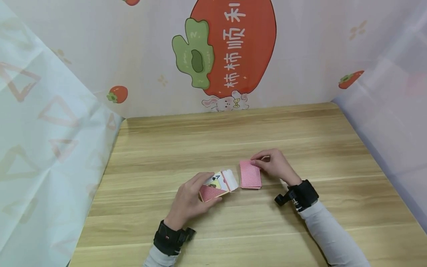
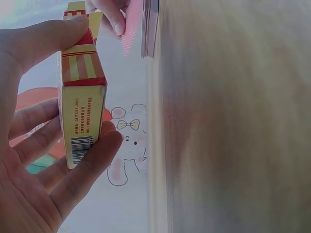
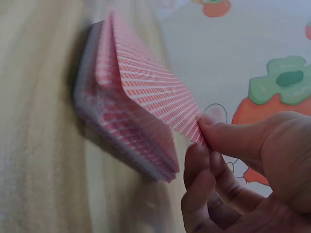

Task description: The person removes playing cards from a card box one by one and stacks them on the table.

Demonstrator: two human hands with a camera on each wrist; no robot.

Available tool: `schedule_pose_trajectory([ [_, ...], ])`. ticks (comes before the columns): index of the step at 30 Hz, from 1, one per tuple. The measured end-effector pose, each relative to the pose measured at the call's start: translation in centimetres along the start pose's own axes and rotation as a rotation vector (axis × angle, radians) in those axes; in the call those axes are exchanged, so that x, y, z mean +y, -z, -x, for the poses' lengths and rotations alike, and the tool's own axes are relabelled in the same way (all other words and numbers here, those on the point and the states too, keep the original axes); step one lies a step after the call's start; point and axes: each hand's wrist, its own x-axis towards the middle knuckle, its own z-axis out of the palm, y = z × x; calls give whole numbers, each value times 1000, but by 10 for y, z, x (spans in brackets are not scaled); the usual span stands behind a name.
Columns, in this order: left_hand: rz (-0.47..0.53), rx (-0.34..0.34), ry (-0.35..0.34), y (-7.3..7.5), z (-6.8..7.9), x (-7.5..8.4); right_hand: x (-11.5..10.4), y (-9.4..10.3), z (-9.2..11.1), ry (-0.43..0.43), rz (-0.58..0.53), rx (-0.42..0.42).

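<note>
My left hand [image 1: 192, 198] grips a playing card box [image 1: 213, 193], thumb on one side and fingers on the other. In the head view the box shows an ace picture and a white flap [image 1: 230, 180] standing out at its right end. Its yellow end with a barcode [image 2: 81, 148] faces the left wrist camera. With thumb and fingers my right hand [image 1: 275, 165] pinches the edge of a red-patterned playing card [image 3: 158, 87]. That card is lifted and bent at one side, above a stack of cards [image 3: 131, 131] on the table. The box and the stack are apart.
The wooden table [image 1: 160, 148] runs back to a printed cloth [image 1: 150, 48] with a large red fruit and a rabbit. Pale cloth sheets [image 1: 50, 148] hang along the left and right sides. A strapped camera [image 1: 283, 198] sits on each wrist.
</note>
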Motion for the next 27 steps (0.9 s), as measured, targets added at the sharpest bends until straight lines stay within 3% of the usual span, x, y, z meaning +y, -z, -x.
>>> schedule_pose_trajectory([
  [5, 2, -12, 10, 0, 1, 1, 1, -8, 0, 83, 126, 68],
  [10, 2, -19, 18, 0, 0, 1, 1, -13, 1, 114, 174, 99],
  [27, 0, -4, 3, 1, 0, 2, -6, -17, 5, 124, 151, 112],
])
